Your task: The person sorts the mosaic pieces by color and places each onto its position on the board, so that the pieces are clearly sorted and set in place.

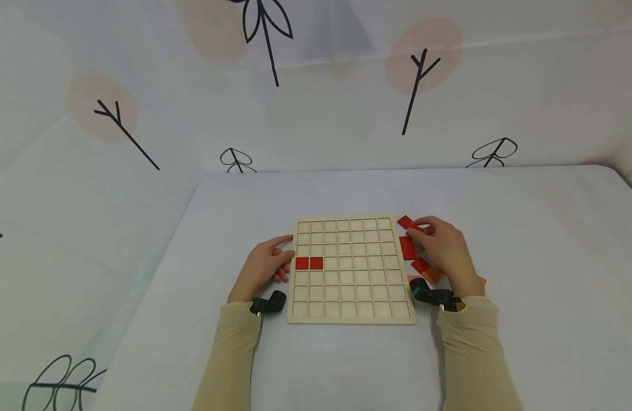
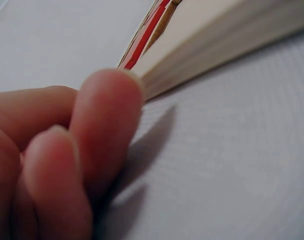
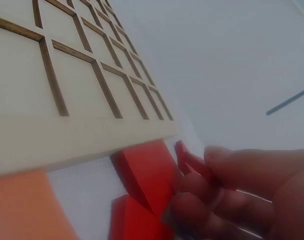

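A square wooden grid board (image 1: 351, 323) lies on the white table. Two red tiles (image 1: 309, 263) sit side by side in the leftmost cells of its fourth row from the top. At the board's left edge rests my left hand (image 1: 264, 265), index finger and thumb tip at the rim, the other fingers loosely bent. My right hand (image 1: 441, 245), beyond the right edge, pinches a small red tile (image 3: 204, 169) between thumb and fingertips. Another red tile (image 1: 405, 221) lies just past those fingertips, and a red piece (image 1: 407, 249) is beside the board under the hand.
Nearer me on the right lie another red tile (image 1: 421, 265) and orange tiles (image 1: 433, 275), partly hidden by the right hand and wrist camera (image 1: 429, 293). A patterned white cloth (image 1: 336, 114) hangs behind the table (image 1: 562, 274).
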`<state>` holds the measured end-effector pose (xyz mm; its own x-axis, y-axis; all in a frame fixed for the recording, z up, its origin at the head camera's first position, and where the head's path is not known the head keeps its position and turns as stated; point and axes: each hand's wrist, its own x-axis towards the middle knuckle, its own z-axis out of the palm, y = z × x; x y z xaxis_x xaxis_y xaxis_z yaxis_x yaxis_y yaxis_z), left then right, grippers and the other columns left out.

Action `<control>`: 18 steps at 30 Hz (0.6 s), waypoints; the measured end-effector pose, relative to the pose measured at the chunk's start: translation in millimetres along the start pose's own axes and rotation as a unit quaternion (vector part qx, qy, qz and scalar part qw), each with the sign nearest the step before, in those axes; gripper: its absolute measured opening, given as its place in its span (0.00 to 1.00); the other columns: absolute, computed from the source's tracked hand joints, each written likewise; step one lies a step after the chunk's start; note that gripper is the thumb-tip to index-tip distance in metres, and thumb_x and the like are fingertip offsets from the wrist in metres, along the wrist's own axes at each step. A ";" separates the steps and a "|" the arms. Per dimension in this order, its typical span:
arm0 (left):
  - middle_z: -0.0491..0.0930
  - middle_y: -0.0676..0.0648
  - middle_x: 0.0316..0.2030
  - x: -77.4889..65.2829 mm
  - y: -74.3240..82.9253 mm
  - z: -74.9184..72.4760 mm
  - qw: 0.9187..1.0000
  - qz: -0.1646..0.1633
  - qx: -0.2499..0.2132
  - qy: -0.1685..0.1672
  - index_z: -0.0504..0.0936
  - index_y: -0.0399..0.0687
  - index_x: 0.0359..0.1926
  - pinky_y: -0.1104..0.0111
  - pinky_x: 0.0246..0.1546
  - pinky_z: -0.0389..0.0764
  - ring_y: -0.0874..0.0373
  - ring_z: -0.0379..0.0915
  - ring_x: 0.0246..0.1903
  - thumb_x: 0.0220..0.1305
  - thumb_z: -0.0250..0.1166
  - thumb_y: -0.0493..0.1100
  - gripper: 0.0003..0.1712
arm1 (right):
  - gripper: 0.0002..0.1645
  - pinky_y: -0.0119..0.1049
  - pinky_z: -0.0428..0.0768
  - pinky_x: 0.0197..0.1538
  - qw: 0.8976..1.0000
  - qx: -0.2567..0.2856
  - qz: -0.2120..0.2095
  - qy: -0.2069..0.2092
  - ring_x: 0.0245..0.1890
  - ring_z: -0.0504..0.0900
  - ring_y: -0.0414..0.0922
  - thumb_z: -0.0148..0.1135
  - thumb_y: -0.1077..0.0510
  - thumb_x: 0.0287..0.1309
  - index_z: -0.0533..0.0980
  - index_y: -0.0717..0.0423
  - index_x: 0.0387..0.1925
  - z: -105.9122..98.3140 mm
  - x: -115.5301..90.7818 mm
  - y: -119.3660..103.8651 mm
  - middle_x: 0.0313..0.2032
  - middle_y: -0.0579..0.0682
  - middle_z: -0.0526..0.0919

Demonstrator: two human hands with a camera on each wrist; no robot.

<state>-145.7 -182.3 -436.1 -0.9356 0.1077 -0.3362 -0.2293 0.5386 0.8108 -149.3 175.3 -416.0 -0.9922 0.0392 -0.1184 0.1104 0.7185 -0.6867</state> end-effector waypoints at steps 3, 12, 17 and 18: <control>0.76 0.44 0.19 -0.5 -0.2 0.1 1.000 0.004 -0.007 -0.001 0.67 0.61 0.60 0.66 0.17 0.76 0.51 0.75 0.15 0.59 0.60 0.48 0.26 | 0.25 0.34 0.73 0.30 1.000 0.014 -0.014 -0.012 0.27 0.78 0.45 0.53 0.46 0.59 0.70 0.57 0.52 0.9 1.1 -0.8 0.34 0.56 0.79; 0.76 0.43 0.20 -1.0 -0.8 0.0 1.000 0.005 -0.016 -0.002 0.67 0.62 0.60 0.66 0.17 0.76 0.51 0.75 0.15 0.59 0.60 0.48 0.26 | 0.22 0.34 0.73 0.28 0.998 0.004 -0.031 -0.059 0.26 0.77 0.44 0.54 0.45 0.58 0.70 0.52 0.50 4.7 3.1 -6.2 0.30 0.52 0.79; 0.76 0.43 0.20 -1.0 -0.7 0.4 1.000 0.004 -0.013 -0.002 0.66 0.62 0.60 0.65 0.17 0.76 0.51 0.75 0.15 0.59 0.60 0.48 0.27 | 0.23 0.36 0.73 0.32 0.996 0.002 -0.047 -0.075 0.30 0.75 0.47 0.55 0.47 0.58 0.69 0.51 0.53 5.8 3.4 -9.3 0.35 0.53 0.78; 0.77 0.43 0.20 -1.1 -0.7 0.4 1.000 0.004 -0.012 -0.002 0.66 0.62 0.60 0.65 0.17 0.76 0.51 0.75 0.15 0.59 0.60 0.48 0.27 | 0.23 0.37 0.73 0.32 0.996 0.002 -0.051 -0.076 0.31 0.75 0.47 0.54 0.48 0.58 0.69 0.52 0.53 6.0 3.3 -10.0 0.36 0.53 0.78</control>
<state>-144.4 -182.4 -436.5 -0.9362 0.1154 -0.3321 -0.2290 0.5167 0.8250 -153.3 164.1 -413.9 -0.9779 -0.1395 -0.1555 0.0104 0.7111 -0.7030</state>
